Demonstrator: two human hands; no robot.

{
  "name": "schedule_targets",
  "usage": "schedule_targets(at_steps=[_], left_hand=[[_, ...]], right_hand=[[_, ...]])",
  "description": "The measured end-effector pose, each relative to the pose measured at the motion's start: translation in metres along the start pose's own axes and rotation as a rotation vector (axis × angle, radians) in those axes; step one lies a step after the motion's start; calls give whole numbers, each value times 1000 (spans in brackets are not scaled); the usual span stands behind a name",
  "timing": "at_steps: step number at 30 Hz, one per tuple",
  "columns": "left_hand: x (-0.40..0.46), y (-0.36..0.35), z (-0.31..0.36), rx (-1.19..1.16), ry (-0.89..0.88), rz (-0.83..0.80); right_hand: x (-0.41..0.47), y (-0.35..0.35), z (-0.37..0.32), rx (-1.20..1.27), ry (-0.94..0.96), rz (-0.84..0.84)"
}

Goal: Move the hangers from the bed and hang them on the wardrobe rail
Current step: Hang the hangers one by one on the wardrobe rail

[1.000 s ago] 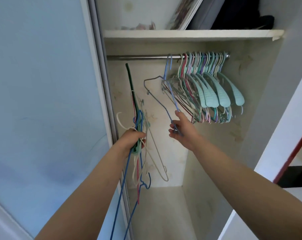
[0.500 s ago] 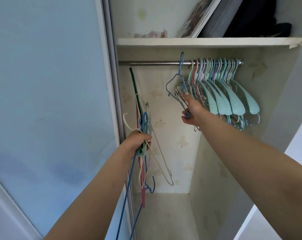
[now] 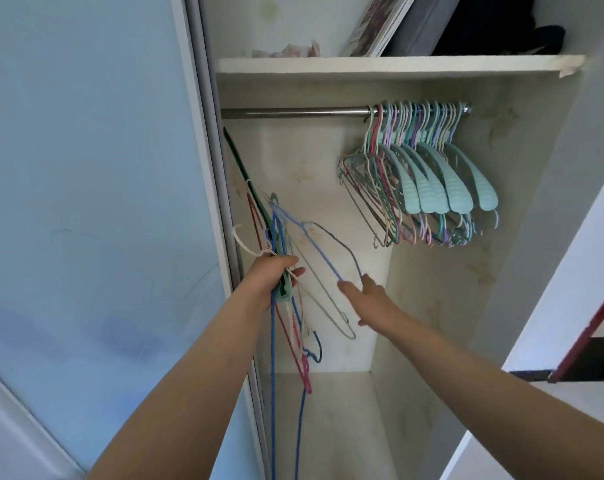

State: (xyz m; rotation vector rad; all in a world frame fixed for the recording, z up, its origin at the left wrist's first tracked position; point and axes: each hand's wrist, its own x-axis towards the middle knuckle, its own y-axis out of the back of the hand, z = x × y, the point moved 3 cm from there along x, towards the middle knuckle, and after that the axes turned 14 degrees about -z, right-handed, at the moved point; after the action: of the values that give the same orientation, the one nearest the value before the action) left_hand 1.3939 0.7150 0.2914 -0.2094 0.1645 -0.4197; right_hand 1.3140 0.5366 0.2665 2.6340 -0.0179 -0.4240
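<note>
- Many hangers [image 3: 432,181] crowd the right end of the rail [image 3: 293,112].
- Left hand [image 3: 269,277], below the rail, grips a hanger bundle [image 3: 283,258].
- Right hand [image 3: 366,296], fingers loose, touches a blue hanger [image 3: 323,252] from that bundle.

— Any legible text, labels or numbers?
— None. Only a printed cover on the box [image 3: 373,26] leaning on the top shelf [image 3: 397,65], too blurred and too steeply angled to read.
— Brand marks on the hangers on the rail [image 3: 428,174]?
— None legible; just moulded ridges on the teal ones.
— On the sliding door [image 3: 86,168]?
— Plain, no lettering.
</note>
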Motion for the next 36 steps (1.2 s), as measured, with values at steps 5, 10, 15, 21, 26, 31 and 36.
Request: schedule_targets(at_steps=[5,10,15,21,26,31,36], left_hand=[[-2,-9,-19,-87,-7,-52],[-7,0,-34,-161,104,-162],[-9,9,-41,72,145,-255],[-27,12,-48,225,223,-356],[-44,18,-56,184,264,-460],[-51,22,-63,106,258,-517],[-54,24,-64,-42,287,-546]], right_hand=[[-45,-60,27,-153,6,-180],[-62,-68,34,-322,28,-235],[-54,-73,42,-208,8,-420],[-21,-38,77,1,-111,-89],[17,12,118,-410,-138,125],[37,8,143,-515,-94,43],[5,5,162,-301,61,268]])
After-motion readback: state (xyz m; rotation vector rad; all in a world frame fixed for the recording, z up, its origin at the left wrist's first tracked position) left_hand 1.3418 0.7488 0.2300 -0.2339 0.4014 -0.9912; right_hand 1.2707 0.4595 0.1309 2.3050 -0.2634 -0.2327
